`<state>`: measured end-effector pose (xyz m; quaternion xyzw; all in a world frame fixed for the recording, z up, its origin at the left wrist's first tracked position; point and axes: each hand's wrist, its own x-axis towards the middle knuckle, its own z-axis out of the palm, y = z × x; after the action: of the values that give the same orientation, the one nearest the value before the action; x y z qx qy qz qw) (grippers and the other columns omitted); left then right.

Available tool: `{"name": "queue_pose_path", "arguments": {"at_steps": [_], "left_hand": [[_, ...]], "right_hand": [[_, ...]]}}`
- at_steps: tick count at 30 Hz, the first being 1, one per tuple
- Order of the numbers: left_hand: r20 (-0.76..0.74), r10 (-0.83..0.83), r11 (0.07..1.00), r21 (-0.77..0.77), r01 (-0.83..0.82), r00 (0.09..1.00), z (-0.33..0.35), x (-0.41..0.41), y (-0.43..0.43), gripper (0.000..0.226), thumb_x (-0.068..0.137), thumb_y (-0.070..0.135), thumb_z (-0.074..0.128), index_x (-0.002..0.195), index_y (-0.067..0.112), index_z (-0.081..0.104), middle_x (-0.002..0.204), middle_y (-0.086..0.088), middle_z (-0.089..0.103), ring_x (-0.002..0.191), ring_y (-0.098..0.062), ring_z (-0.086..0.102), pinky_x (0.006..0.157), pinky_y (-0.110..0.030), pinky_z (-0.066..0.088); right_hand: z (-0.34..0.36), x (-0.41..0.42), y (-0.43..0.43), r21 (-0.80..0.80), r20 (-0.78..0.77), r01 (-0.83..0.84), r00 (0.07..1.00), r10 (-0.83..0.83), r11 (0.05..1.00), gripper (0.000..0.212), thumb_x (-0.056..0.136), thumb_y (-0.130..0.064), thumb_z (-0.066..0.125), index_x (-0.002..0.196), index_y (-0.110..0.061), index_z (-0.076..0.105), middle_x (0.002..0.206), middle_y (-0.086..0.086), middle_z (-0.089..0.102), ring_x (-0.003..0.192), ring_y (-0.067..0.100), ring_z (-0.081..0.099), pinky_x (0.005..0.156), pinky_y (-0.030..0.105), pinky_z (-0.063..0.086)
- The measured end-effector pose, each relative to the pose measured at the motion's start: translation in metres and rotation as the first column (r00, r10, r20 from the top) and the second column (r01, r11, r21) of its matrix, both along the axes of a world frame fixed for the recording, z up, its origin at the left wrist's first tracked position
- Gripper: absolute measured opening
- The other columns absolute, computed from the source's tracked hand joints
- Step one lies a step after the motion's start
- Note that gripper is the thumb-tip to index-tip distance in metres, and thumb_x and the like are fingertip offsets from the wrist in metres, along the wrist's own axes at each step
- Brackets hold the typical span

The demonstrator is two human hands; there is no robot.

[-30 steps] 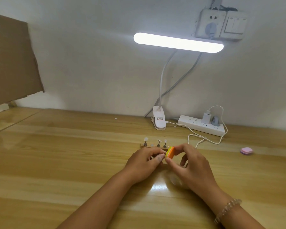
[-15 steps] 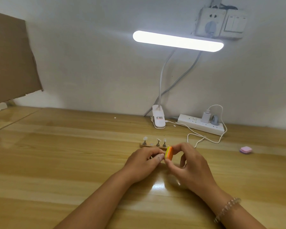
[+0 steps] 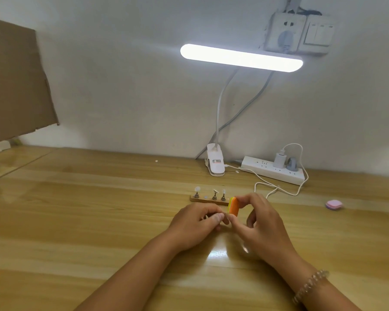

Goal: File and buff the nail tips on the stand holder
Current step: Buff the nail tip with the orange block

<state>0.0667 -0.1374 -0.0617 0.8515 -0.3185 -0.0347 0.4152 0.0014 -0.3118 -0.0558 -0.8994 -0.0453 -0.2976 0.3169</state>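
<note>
A small wooden stand holder point(image 3: 208, 199) lies on the table with three metal pegs, each topped by a clear nail tip point(image 3: 197, 188). Just in front of it my right hand point(image 3: 259, 225) pinches an orange and yellow buffer block point(image 3: 233, 206) between thumb and forefinger, held on edge. My left hand point(image 3: 197, 223) pinches something small at its fingertips, right against the block; the item itself is hidden by my fingers.
A clip-on desk lamp point(image 3: 215, 163) with a lit bar stands behind the holder. A white power strip point(image 3: 274, 170) with a charger and cable lies at the back right. A pink block point(image 3: 334, 204) sits far right. Cardboard point(image 3: 16, 81) leans at the left.
My right hand has turned the buffer block slightly more upright against my left fingertips. Both hands stay in the same spot.
</note>
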Motion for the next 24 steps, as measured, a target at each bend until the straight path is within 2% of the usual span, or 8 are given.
{"name": "queue_pose_path", "arguments": {"at_steps": [2, 6, 8, 10, 14, 17, 20, 24], "left_hand": [[-0.003, 0.004, 1.0, -0.003, -0.004, 1.0, 0.001, 0.0, 0.0, 0.021, 0.101, 0.033, 0.053, 0.095, 0.042, 0.071, 0.074, 0.021, 0.068, 0.081, -0.003, 0.062, 0.081, -0.035, 0.049], [-0.026, 0.01, 0.999, -0.05, -0.011, 1.0, 0.002, -0.002, -0.001, 0.021, 0.102, 0.029, 0.052, 0.094, 0.04, 0.069, 0.081, 0.019, 0.072, 0.091, -0.004, 0.065, 0.09, -0.039, 0.051], [-0.03, 0.011, 0.997, -0.082, -0.013, 1.0, 0.001, -0.002, 0.0, 0.021, 0.102, 0.026, 0.051, 0.096, 0.034, 0.069, 0.086, 0.018, 0.073, 0.095, -0.004, 0.065, 0.093, -0.039, 0.05], [-0.04, 0.017, 0.993, -0.113, -0.021, 0.999, 0.0, -0.001, -0.001, 0.02, 0.103, 0.024, 0.05, 0.098, 0.031, 0.068, 0.089, 0.017, 0.074, 0.094, -0.002, 0.066, 0.09, -0.038, 0.051], [-0.027, 0.036, 0.993, -0.111, -0.039, 0.999, -0.002, 0.001, -0.001, 0.019, 0.102, 0.023, 0.051, 0.092, 0.034, 0.063, 0.076, 0.022, 0.063, 0.072, -0.003, 0.057, 0.078, -0.042, 0.052], [0.002, 0.024, 0.998, -0.061, -0.024, 1.0, -0.001, 0.0, 0.0, 0.019, 0.101, 0.026, 0.052, 0.092, 0.037, 0.064, 0.084, 0.024, 0.068, 0.081, 0.0, 0.062, 0.085, -0.037, 0.052], [0.025, 0.035, 0.999, -0.011, -0.035, 0.999, -0.001, -0.001, 0.0, 0.018, 0.101, 0.028, 0.051, 0.098, 0.037, 0.065, 0.089, 0.02, 0.067, 0.084, -0.004, 0.06, 0.086, -0.035, 0.05], [0.032, 0.039, 0.999, -0.005, -0.039, 0.999, 0.0, -0.001, -0.001, 0.017, 0.101, 0.028, 0.051, 0.103, 0.035, 0.067, 0.088, 0.019, 0.068, 0.086, -0.005, 0.061, 0.085, -0.034, 0.049]], "right_hand": [[0.0, 0.0, -0.001, 0.045, -0.02, -0.016, 1.0, 0.017, 0.999, 0.026, 0.076, -0.023, 0.079, 0.096, -0.023, 0.062, 0.093, -0.013, 0.061, 0.058, 0.011, 0.054, 0.062, 0.023, 0.045], [-0.001, 0.004, -0.001, 0.089, -0.09, -0.028, 0.995, 0.036, 0.996, 0.03, 0.078, -0.022, 0.078, 0.105, -0.023, 0.063, 0.098, -0.012, 0.063, 0.056, 0.012, 0.056, 0.076, 0.031, 0.048], [-0.001, 0.004, -0.002, 0.11, -0.095, -0.021, 0.995, 0.031, 0.994, 0.031, 0.078, -0.019, 0.078, 0.105, -0.024, 0.063, 0.097, -0.011, 0.065, 0.056, 0.01, 0.056, 0.072, 0.028, 0.046], [0.0, 0.001, -0.002, 0.125, -0.057, 0.001, 0.998, 0.006, 0.992, 0.029, 0.076, -0.02, 0.079, 0.1, -0.027, 0.063, 0.094, -0.012, 0.067, 0.056, 0.01, 0.054, 0.064, 0.026, 0.046], [0.003, -0.008, 0.009, -0.043, -0.033, -0.06, 0.998, 0.058, 0.997, 0.027, 0.075, -0.028, 0.078, 0.096, -0.032, 0.061, 0.091, -0.019, 0.062, 0.06, 0.009, 0.055, 0.071, 0.031, 0.049], [0.004, -0.005, 0.007, -0.035, -0.002, 0.03, 1.0, -0.03, 0.999, 0.028, 0.075, -0.027, 0.08, 0.097, -0.027, 0.062, 0.091, -0.017, 0.061, 0.061, 0.006, 0.054, 0.072, 0.036, 0.05], [0.003, -0.008, 0.008, -0.116, -0.007, -0.008, 1.0, 0.007, 0.993, 0.029, 0.074, -0.03, 0.079, 0.097, -0.028, 0.062, 0.09, -0.017, 0.059, 0.062, 0.004, 0.051, 0.068, 0.034, 0.049], [0.004, -0.008, 0.007, -0.031, -0.022, 0.023, 0.999, -0.023, 0.999, 0.026, 0.072, -0.034, 0.079, 0.09, -0.03, 0.061, 0.086, -0.017, 0.061, 0.059, 0.01, 0.055, 0.069, 0.03, 0.047]]}}
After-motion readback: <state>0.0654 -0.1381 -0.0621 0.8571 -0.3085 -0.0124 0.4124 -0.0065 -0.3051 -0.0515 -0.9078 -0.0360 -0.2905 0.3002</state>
